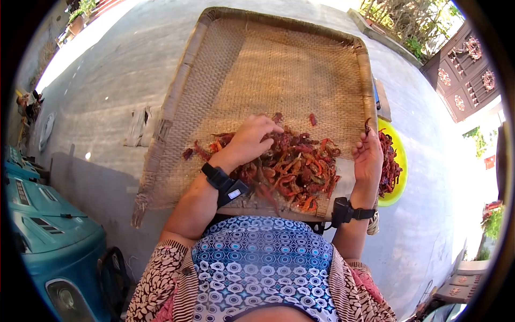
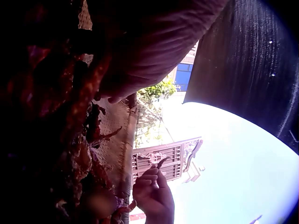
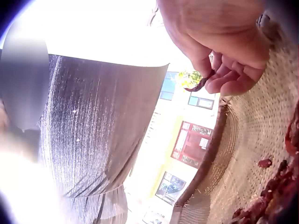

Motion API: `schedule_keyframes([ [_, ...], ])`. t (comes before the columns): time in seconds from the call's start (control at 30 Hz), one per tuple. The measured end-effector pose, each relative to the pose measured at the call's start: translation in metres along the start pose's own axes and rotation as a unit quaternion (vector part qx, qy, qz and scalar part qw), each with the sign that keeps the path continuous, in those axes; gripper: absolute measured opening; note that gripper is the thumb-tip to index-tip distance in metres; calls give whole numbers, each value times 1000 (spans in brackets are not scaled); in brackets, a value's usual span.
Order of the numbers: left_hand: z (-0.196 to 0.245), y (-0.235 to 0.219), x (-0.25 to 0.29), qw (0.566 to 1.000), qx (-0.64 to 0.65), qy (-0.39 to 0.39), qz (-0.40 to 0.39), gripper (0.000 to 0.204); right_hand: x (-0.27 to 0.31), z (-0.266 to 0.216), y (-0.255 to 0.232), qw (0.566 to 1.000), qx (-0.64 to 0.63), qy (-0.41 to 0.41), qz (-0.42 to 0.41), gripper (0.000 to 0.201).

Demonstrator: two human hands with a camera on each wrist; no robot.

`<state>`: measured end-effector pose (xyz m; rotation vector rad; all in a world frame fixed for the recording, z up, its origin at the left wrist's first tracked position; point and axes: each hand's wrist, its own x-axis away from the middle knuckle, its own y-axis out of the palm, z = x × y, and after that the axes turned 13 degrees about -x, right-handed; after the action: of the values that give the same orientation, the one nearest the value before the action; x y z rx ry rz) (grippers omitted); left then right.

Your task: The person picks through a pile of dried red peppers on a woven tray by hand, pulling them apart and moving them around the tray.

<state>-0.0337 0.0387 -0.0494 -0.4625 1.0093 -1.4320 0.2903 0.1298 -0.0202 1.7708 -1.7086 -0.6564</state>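
Observation:
A heap of dried red chilies (image 1: pixel 300 166) lies on the near part of a woven tray (image 1: pixel 289 64). My left hand (image 1: pixel 252 139) is over the heap's left side, thumb and forefinger apart, fingertips right at the chilies. In the left wrist view that hand (image 2: pixel 145 51) is mostly in shadow. Above the tray's right rim, my right hand (image 1: pixel 368 158) pinches a single dark dried chili (image 1: pixel 367 124) between thumb and fingers. The right wrist view shows this curved chili (image 3: pixel 200 85) sticking out past the fingertips.
Right of the tray, a yellow-green basin (image 1: pixel 398 161) holds more dried chilies. Two loose chili pieces lie just beyond the heap. A teal vehicle (image 1: pixel 59 231) stands at the left on the concrete floor (image 1: pixel 102 112). The tray's raised rim (image 1: pixel 174 96) surrounds its far and side edges.

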Motion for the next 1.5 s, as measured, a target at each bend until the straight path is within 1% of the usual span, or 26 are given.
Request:
schedule_keyframes([
  [0.07, 1, 2, 2, 999, -31, 21, -7, 26, -4, -9, -12, 993, -113, 2, 37, 28],
  [0.13, 2, 3, 4, 997, -50, 37, -33, 23, 2, -20, -7, 972, -224, 19, 71, 31],
  [0.17, 2, 2, 4, 998, -37, 26, -41, 22, 5, -19, -4, 974, -216, 27, 70, 32],
  [0.23, 4, -1, 3, 998, -9, 3, -60, 19, 8, -8, 0, 993, -109, 41, 20, 31],
  [0.27, 5, -1, 2, 999, 1, -2, -46, 17, 11, 0, 4, 997, -55, 48, -5, 30],
  [0.33, 6, 0, 0, 1000, 21, -13, -19, 15, 27, 12, 33, 993, 76, 59, -61, 23],
  [0.4, 13, -4, -1, 996, 85, -31, -6, 12, 36, 27, 50, 965, 213, 74, -132, 21],
  [0.5, 14, -2, -1, 974, 219, -56, 5, 11, 48, 46, 76, 923, 328, 69, -192, 20],
  [0.6, 13, 1, 0, 935, 341, -102, 6, 13, 52, 58, 84, 887, 393, 55, -234, 23],
  [0.63, 14, 0, 0, 919, 376, -121, 6, 14, 52, 61, 84, 887, 393, 58, -236, 25],
  [0.73, 15, -1, 0, 919, 381, -98, 13, 15, 53, 68, 84, 823, 497, -40, -272, 28],
  [0.77, 16, -2, 0, 906, 414, -87, 0, 15, 56, 70, 84, 826, 499, -13, -261, 28],
  [0.83, 18, -4, -1, 876, 477, -65, -25, 15, 58, 72, 86, 837, 481, 52, -255, 28],
  [0.87, 16, -2, -1, 897, 439, -56, -4, 15, 58, 72, 87, 841, 470, 85, -252, 27],
  [0.9, 15, 1, -2, 916, 399, -47, 17, 15, 58, 73, 87, 850, 453, 96, -250, 26],
  [0.93, 14, 4, -3, 932, 359, -37, 38, 15, 58, 74, 87, 851, 455, 94, -246, 26],
  [1.03, 17, 1, -2, 898, 431, -95, -5, 15, 58, 77, 83, 858, 450, 80, -235, 25],
  [1.1, 21, -3, -2, 887, 452, -96, 7, 14, 56, 75, 74, 870, 432, 58, -231, 23],
  [1.13, 23, -4, -2, 881, 463, -97, 12, 14, 53, 61, 75, 891, 394, 101, -202, 20],
  [1.2, 23, -5, -2, 906, 406, -113, 38, 14, 47, 49, 67, 927, 325, 109, -154, 16],
  [1.23, 23, -5, -3, 917, 377, -120, 51, 14, 43, 42, 61, 944, 293, 89, -124, 17],
  [1.3, 22, -5, -3, 921, 363, -127, 55, 15, 32, 25, 46, 971, 227, 49, -64, 18],
  [1.33, 22, -5, -3, 923, 357, -130, 57, 16, 25, 17, 34, 984, 168, 30, -57, 22],
  [1.37, 22, -5, -3, 921, 362, -127, 65, 15, 19, 8, 24, 998, 67, 9, -21, 23],
  [1.4, 22, -5, -3, 919, 367, -123, 72, 15, 17, 3, 24, 999, -35, -12, 16, 24],
  [1.5, 23, -4, -4, 914, 379, -111, 90, 15, 20, -9, 28, 991, -126, -22, 35, 26],
])
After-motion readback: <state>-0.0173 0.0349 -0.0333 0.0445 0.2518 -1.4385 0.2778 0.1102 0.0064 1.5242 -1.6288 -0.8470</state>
